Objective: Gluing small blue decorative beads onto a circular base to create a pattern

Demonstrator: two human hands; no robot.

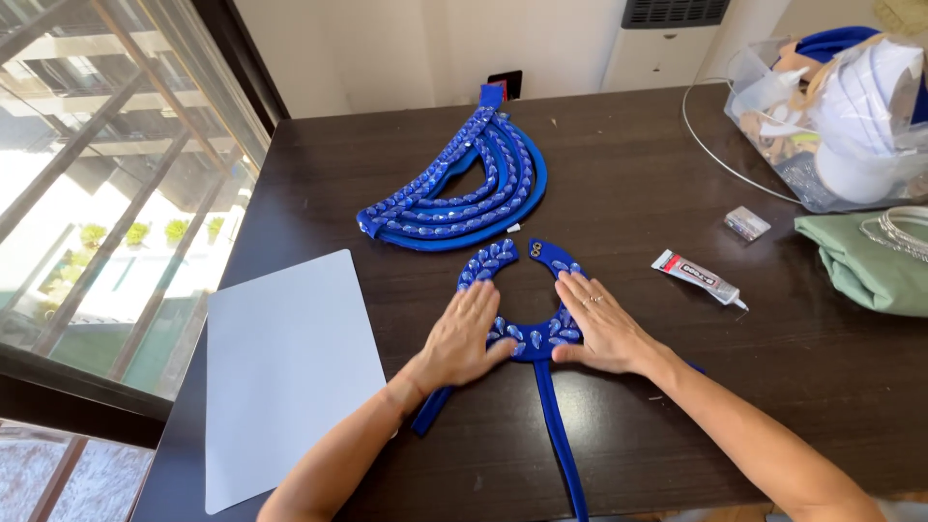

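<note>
A small blue collar piece (pixel 495 259) set with pale blue stones lies on the dark wooden table (pixel 657 174), its blue straps trailing toward me. My left hand (pixel 462 338) rests flat on its left side, fingers spread. Flat on the right side of the ring lies my right hand (pixel 604 324). Neither hand grips anything. Farther back sits a larger blue beaded bib piece (pixel 462 188) with several curved rows of stones.
A grey sheet (pixel 285 362) lies at the left. A glue tube (pixel 698 277) and a small clear box (pixel 747 223) sit to the right, with green cloth (pixel 865 266) and a clear plastic bin (pixel 841 106) of supplies beyond. A window runs along the left.
</note>
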